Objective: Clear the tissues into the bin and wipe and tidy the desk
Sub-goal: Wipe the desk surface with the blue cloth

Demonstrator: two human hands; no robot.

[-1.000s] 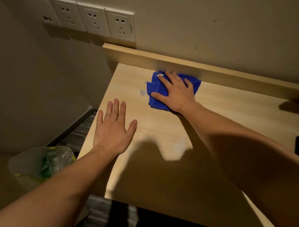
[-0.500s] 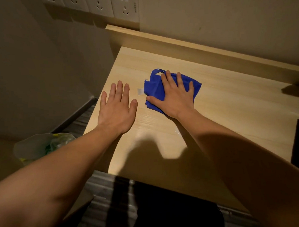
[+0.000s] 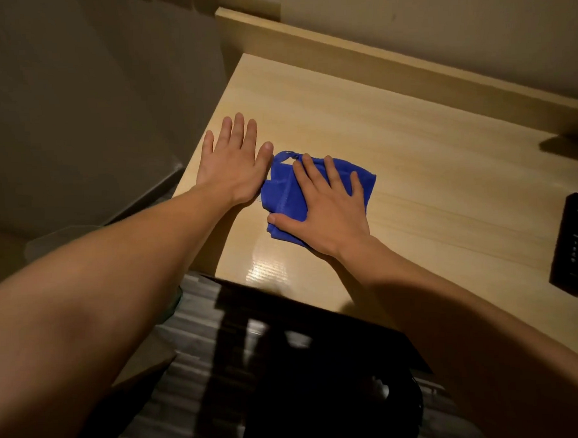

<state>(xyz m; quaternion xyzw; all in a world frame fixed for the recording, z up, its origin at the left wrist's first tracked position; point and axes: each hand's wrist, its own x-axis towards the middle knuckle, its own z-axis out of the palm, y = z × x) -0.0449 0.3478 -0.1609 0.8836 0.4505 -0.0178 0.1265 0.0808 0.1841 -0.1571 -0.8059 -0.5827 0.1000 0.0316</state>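
Observation:
A folded blue cloth (image 3: 282, 199) lies on the pale wooden desk (image 3: 410, 154) near its left front corner. My right hand (image 3: 327, 207) presses flat on the cloth, fingers spread, palm down. My left hand (image 3: 234, 161) rests flat on the desk just left of the cloth, fingers apart, its thumb touching the cloth's edge. A wet, shiny streak (image 3: 266, 269) shows on the wood in front of the cloth. The bin is mostly hidden behind my left forearm; only a pale edge (image 3: 50, 239) shows. No tissues are visible.
A black remote control (image 3: 573, 246) lies at the desk's right edge. A raised wooden ledge (image 3: 390, 65) runs along the back against the wall. A dark chair or seat (image 3: 314, 366) stands below the front edge, over a striped floor.
My right hand has dragged the blue cloth from the back ledge toward the front left, up against my left hand. The small white scrap beside the cloth is no longer visible. The view tilted down.

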